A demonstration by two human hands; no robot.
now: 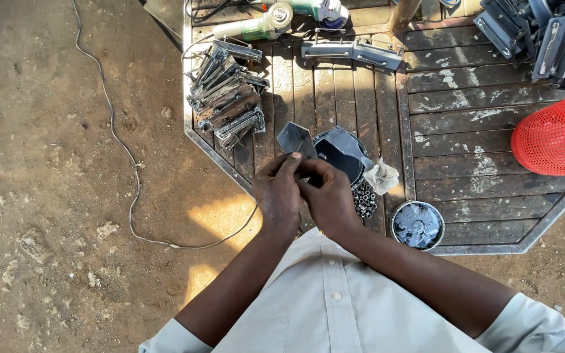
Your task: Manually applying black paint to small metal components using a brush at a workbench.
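Both hands are working close under the camera: left hand (277, 196) and right hand (327, 199) are pinching shut together around a small folded metal piece (295, 139), just in front of the dark bowl (341, 157) on the tabletop (465, 140). Left of that bowl a stack of finished-looking brackets (227, 98) is sitting, loose nuts (364, 198) waiting right of the hands; what the fingertips are gripping is staying hidden.
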